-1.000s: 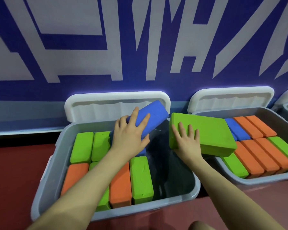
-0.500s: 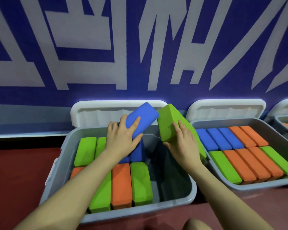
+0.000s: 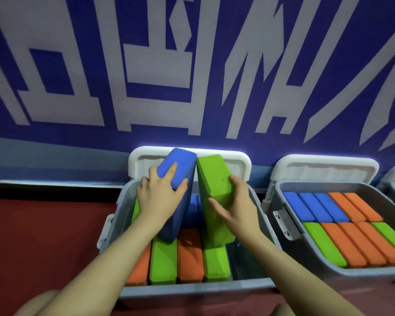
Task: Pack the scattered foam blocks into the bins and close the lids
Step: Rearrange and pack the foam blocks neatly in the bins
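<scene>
Nearest the viewer, two bare forearms reach over the front rim of a grey plastic bin that stands on a dark red floor. Along the bin's front edge lies a packed row of foam blocks, rounded rectangular bricks with a matt, slightly grainy surface: an orange block, a green block, a second orange block and a second green block. They stand side by side on their long edges, presumably so that more fit in a layer. A bare strip of bin floor remains at the right front corner.

Above this row, the left hand grasps a blue foam block, fingers curled over its upper face, and the right hand grasps a green foam block from its right side. Both blocks are held nearly upright, tilted so that their top ends almost meet, probably to slot them edgewise into the gap behind the front row.

Behind them the bin's white ribbed lid stands open against the wall. To the right, just beside the first, a second grey bin holds flush rows of blue, orange and green blocks, its white lid also raised. A blue wall with large white lettering closes the scene.
</scene>
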Motion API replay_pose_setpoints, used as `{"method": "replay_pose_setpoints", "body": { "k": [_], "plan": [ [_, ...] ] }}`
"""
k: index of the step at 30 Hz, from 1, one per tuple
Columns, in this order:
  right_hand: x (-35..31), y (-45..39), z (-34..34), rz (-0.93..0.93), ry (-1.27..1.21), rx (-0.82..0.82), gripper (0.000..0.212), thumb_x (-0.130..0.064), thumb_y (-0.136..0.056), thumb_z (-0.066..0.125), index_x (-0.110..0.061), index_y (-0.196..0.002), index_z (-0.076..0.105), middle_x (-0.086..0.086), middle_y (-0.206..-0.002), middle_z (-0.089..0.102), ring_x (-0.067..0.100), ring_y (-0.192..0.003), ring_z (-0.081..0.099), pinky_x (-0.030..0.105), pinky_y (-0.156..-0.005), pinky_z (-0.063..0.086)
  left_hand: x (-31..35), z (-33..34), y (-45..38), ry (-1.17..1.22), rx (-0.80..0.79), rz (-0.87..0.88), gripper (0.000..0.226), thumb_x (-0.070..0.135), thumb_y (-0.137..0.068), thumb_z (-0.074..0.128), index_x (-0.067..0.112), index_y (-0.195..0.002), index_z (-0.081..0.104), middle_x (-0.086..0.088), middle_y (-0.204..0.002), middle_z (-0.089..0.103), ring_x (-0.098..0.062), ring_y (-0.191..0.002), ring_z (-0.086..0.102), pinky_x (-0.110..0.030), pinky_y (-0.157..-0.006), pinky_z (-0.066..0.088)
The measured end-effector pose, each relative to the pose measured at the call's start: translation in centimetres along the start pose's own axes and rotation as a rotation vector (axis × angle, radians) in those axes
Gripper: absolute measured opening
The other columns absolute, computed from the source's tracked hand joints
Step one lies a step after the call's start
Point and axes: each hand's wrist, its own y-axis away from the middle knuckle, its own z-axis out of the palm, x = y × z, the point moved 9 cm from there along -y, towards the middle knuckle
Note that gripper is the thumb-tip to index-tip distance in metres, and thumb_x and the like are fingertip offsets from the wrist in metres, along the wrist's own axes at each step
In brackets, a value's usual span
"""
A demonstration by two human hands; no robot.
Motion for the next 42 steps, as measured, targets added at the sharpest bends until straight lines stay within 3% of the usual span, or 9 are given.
{"method": "replay_pose_setpoints", "body": {
  "k": [4,6,10,16,22,26,31,36,42],
  "plan": [
    [-0.2,1.3,1.0,0.005,0.064,-0.038,0.077,-0.058,-0.074,0.064,-0.004,-0.127,0.045,0.008,-0.132,0.047,0.028,-0.115,0.054,0.037,-0.082,0.049,-1.1,0.9,1.3,-0.156,-0.043,0.049,0.066,0.062,-0.089,0.041,0.033,-0.148,0.029,-0.009,-0.123,0.04,-0.034,-0.104,0.052,-0.04,-0.089,0.041],
    [-0.8,1.0,1.2,-0.023,0.142,-0.059,0.081,-0.065,-0.073,0.053,-0.006,-0.128,0.043,0.009,-0.143,0.039,0.031,-0.118,0.053,0.04,-0.077,0.052,-1.0,1.3,1.0,-0.21,-0.084,0.066,0.069,0.064,-0.089,0.037,0.033,-0.15,0.023,-0.009,-0.124,0.039,-0.033,-0.105,0.052,-0.039,-0.089,0.04],
    [-1.1,0.0,2.3,-0.01,0.316,-0.244,0.09,-0.066,-0.079,0.059,-0.03,-0.151,0.019,-0.002,-0.161,0.003,0.026,-0.137,0.036,0.041,-0.086,0.051,0.0,2.0,0.0,-0.216,-0.227,0.108,0.073,0.06,-0.089,0.039,0.03,-0.15,0.016,-0.011,-0.132,0.034,-0.036,-0.107,0.054,-0.039,-0.086,0.044],
    [-0.7,-0.4,1.0,0.026,0.455,-0.265,0.085,-0.063,-0.078,0.061,-0.031,-0.148,0.025,0.003,-0.157,0.018,0.031,-0.131,0.042,0.045,-0.105,0.038,1.4,2.7,-0.9,-0.224,-0.34,0.187,0.071,0.057,-0.09,0.04,0.034,-0.151,0.014,-0.012,-0.137,0.031,-0.038,-0.11,0.048,-0.038,-0.082,0.044],
    [-0.4,-0.6,1.7,-0.007,0.45,-0.389,0.082,-0.061,-0.087,0.053,-0.039,-0.152,0.009,0.001,-0.162,-0.004,0.033,-0.136,0.034,0.043,-0.098,0.045,2.4,2.6,-0.1,-0.292,-0.236,0.221,0.064,0.056,-0.094,0.035,0.033,-0.152,0.019,-0.013,-0.135,0.038,-0.036,-0.101,0.052,-0.035,-0.088,0.041],
    [-0.2,0.0,0.2,-0.062,0.424,-0.309,0.075,-0.058,-0.091,0.05,-0.032,-0.152,0.018,0.004,-0.162,0.007,0.035,-0.132,0.039,0.041,-0.101,0.042,3.6,1.8,-0.1,-0.247,-0.097,0.225,0.061,0.055,-0.093,0.036,0.03,-0.148,0.031,-0.015,-0.132,0.044,-0.037,-0.089,0.056,-0.037,-0.089,0.04],
    [3.3,1.3,-3.7,-0.031,0.433,-0.197,0.072,-0.059,-0.088,0.054,-0.03,-0.15,0.03,0.005,-0.159,0.021,0.033,-0.121,0.051,0.041,-0.089,0.05,8.7,2.9,-0.6,-0.099,0.138,0.329,0.063,0.054,-0.078,0.035,0.018,-0.117,0.069,-0.022,-0.099,0.063,-0.032,-0.047,0.054,-0.035,-0.06,0.05],
    [6.5,4.1,-4.9,-0.053,0.434,-0.166,0.07,-0.061,-0.081,0.045,-0.023,-0.14,0.049,0.012,-0.148,0.043,0.037,-0.094,0.063,0.04,-0.068,0.056,13.6,6.4,-0.5,-0.047,0.116,0.362,0.056,0.052,-0.08,0.044,0.017,-0.118,0.067,-0.025,-0.11,0.062,-0.034,-0.054,0.056,-0.036,-0.063,0.051],
    [8.7,7.2,-3.2,0.011,0.419,-0.186,0.069,-0.06,-0.073,0.049,-0.028,-0.134,0.056,0.007,-0.137,0.055,0.029,-0.086,0.068,0.035,-0.059,0.055,15.3,9.2,-0.7,-0.079,0.125,0.367,0.059,0.051,-0.083,0.033,0.019,-0.12,0.066,-0.025,-0.116,0.06,-0.032,-0.057,0.055,-0.033,-0.061,0.051]
  ]
}}
